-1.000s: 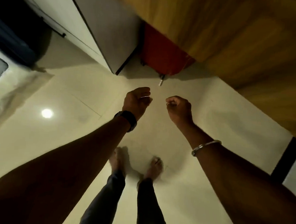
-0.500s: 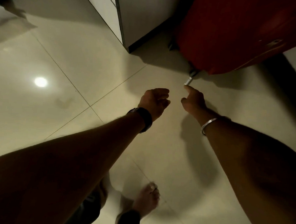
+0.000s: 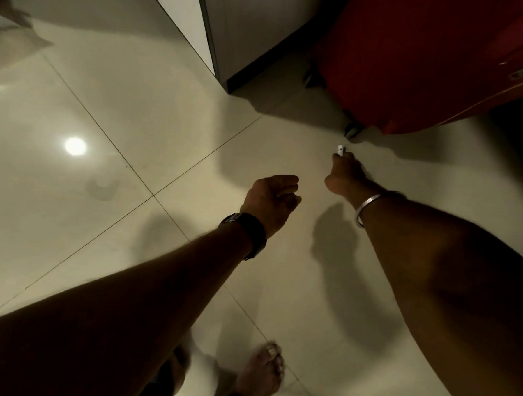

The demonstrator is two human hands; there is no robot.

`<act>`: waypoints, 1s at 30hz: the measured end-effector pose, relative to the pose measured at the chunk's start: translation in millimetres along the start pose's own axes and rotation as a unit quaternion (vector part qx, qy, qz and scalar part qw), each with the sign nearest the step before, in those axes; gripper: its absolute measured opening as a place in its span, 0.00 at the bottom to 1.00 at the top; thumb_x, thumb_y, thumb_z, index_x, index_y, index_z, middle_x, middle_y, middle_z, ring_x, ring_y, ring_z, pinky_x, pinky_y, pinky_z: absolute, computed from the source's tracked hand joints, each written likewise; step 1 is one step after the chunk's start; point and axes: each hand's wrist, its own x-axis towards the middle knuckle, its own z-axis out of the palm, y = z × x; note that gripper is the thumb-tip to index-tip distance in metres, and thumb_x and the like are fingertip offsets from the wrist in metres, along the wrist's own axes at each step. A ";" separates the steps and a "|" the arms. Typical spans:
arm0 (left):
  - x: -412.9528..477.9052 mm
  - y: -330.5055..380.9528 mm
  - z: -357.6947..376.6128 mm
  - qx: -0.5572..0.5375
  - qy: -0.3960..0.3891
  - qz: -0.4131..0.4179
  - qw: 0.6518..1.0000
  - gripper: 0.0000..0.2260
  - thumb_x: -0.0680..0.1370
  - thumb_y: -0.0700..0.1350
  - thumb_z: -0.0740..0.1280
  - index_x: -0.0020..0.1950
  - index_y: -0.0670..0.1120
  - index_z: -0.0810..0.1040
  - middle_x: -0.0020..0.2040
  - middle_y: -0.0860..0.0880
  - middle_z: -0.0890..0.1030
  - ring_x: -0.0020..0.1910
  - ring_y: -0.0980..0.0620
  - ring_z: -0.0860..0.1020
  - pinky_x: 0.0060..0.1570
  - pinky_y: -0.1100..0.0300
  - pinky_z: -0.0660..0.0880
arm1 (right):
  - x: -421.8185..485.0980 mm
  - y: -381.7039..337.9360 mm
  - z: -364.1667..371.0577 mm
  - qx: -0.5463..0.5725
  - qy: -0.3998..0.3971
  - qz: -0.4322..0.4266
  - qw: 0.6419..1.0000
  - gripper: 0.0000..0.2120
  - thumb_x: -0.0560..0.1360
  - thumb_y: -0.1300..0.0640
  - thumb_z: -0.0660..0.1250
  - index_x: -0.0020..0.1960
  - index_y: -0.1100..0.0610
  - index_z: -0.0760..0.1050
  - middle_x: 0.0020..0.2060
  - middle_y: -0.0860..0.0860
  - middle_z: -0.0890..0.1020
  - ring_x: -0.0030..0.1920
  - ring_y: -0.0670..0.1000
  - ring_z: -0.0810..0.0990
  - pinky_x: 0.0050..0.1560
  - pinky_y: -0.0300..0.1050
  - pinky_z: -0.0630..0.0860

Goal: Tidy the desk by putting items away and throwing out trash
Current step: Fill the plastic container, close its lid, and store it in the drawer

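Observation:
A small white object [image 3: 341, 149] lies on the pale tiled floor just in front of a red suitcase's wheel. My right hand [image 3: 344, 175], with a metal bangle on the wrist, reaches down to it; the fingertips touch or pinch its near end. My left hand [image 3: 272, 198], with a dark watch on the wrist, hovers to the left with fingers curled and nothing visible in it. No desk is in view.
The red suitcase [image 3: 412, 63] stands at the upper right on small wheels [image 3: 351, 131]. A grey cabinet corner [image 3: 232, 39] stands left of it. A bare foot [image 3: 260, 373] is on the glossy floor tiles [image 3: 107, 114] at the bottom.
I have bent closer to the floor. My right hand has gone forward and down to the small white object by the suitcase wheel. The left hand stays curled beside it.

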 end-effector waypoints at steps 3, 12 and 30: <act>-6.1 11.5 -1.1 0.012 0.010 0.003 1.000 0.19 0.70 0.42 0.72 0.62 0.49 0.82 0.57 0.47 0.85 0.58 0.47 0.83 0.64 0.44 0.77 | -24.7 4.1 -1.0 0.116 0.042 -0.023 0.992 0.25 0.76 0.64 0.68 0.73 0.61 0.75 0.71 0.61 0.76 0.71 0.62 0.75 0.71 0.54 0.73; -75.4 85.4 -9.4 0.031 0.062 -0.004 0.998 0.13 0.76 0.32 0.67 0.59 0.42 0.82 0.50 0.42 0.85 0.48 0.46 0.84 0.55 0.44 0.81 | -153.0 -34.5 -61.3 0.325 0.214 -0.040 0.920 0.01 0.72 0.61 0.74 0.43 0.58 0.83 0.38 0.53 0.86 0.38 0.54 0.84 0.41 0.53 0.83; -453.5 396.6 -40.6 0.064 0.079 0.163 0.981 0.08 0.77 0.37 0.72 0.55 0.40 0.83 0.47 0.37 0.85 0.43 0.42 0.84 0.49 0.49 0.82 | -532.4 -116.5 -416.7 0.470 0.148 -0.192 0.849 0.08 0.79 0.53 0.73 0.57 0.55 0.84 0.45 0.46 0.88 0.46 0.42 0.86 0.49 0.43 0.84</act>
